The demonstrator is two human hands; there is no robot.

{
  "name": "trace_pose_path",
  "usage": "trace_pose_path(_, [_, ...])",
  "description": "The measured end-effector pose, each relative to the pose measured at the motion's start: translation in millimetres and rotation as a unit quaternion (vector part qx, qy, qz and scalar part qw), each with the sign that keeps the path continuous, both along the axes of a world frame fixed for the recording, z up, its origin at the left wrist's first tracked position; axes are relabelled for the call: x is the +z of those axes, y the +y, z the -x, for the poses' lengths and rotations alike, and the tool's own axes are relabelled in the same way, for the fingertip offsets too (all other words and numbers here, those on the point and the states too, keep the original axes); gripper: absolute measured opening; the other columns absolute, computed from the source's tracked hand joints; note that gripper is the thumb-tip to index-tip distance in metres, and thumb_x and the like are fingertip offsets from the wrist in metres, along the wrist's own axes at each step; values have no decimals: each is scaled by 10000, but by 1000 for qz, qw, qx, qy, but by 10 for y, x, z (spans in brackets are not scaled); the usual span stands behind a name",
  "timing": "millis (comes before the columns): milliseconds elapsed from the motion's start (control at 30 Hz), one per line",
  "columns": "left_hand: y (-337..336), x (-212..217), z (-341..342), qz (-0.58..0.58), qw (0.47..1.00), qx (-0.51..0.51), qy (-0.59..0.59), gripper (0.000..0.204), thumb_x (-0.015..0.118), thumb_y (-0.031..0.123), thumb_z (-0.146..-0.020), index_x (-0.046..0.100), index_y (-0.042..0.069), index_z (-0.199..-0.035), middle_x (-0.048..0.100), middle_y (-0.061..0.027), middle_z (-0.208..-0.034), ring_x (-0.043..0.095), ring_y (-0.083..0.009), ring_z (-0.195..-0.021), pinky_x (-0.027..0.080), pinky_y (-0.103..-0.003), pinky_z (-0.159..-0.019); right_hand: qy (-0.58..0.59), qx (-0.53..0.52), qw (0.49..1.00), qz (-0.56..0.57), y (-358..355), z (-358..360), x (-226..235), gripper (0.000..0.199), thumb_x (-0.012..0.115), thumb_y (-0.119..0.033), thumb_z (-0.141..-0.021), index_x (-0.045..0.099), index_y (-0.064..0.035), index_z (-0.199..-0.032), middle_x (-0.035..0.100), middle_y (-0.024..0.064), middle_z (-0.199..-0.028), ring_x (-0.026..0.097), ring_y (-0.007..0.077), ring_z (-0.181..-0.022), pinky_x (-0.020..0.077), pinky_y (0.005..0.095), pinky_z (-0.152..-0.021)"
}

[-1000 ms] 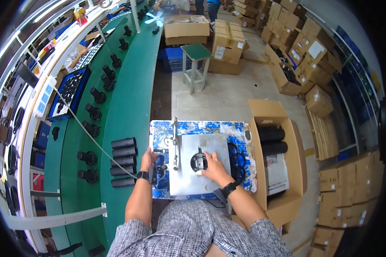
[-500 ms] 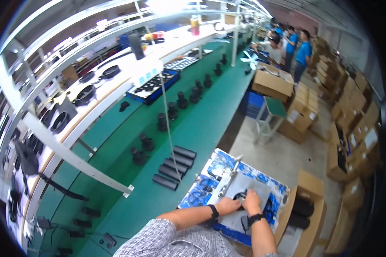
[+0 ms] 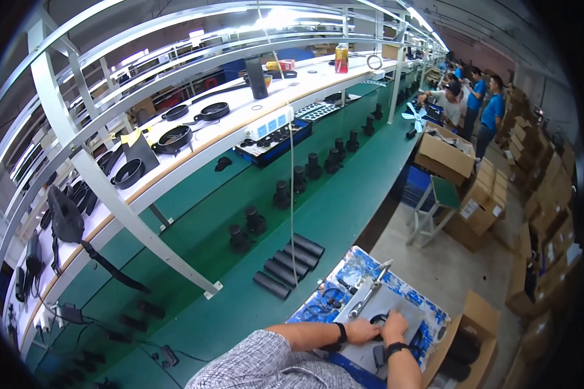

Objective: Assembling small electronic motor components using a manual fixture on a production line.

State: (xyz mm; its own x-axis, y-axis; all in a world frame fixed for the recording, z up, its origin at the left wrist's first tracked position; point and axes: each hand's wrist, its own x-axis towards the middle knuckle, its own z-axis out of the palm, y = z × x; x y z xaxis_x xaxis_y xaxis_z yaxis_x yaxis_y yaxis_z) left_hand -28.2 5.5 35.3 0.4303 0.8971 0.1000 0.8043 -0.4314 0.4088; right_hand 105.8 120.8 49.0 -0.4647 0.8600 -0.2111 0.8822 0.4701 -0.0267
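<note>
Grey plate [image 3: 396,311] is where both hands are kept, so the small black ring [image 3: 376,319] stays pinned flat on it. The left hand [image 3: 362,330] is laid beside the ring, fingers curled against it; the right hand [image 3: 394,320] is pressed over it from above, fingers bent. Whether the ring is truly gripped cannot be told. A metal tool [image 3: 368,290] is left just beyond the fingertips, within reach. Five black tubes [image 3: 289,264] are lined up side by side further out on the green belt [image 3: 331,214].
</note>
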Motion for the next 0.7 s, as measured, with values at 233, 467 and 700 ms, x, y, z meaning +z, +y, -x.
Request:
trace_pose_path(233, [-74, -4, -59, 4, 1000, 27, 7, 279, 659, 201, -924, 619, 37, -1146, 651, -156, -1086, 709, -381, -815, 569, -496, -688, -8, -18, 1000, -7, -123, 0, 190, 428, 876, -205, -756, 669, -66, -1105, 738, 179, -1108, 745, 374, -1005, 602, 461, -863])
trace_pose_path(467, [-1119, 723, 580, -6, 971, 127, -205, 408, 650, 138, -956, 603, 174, -1360, 643, -89, -1284, 699, -369, -990, 570, -468, -793, 298, -33, 953, -40, -407, -617, 81, 327, 809, -121, -839, 677, -47, -1129, 696, 177, -1137, 690, 306, -950, 557, 417, -833])
trace_pose_path(700, [-2358, 164, 2363, 28, 878, 477, -3, 317, 759, 165, -855, 705, 127, -1165, 662, -91, -1184, 584, -339, -1180, 465, -482, -990, 424, -235, 874, 29, -1232, -1396, -29, 232, 738, 6, -875, 674, -23, -1096, 664, 71, -1022, 592, 146, -650, 493, 301, -635])
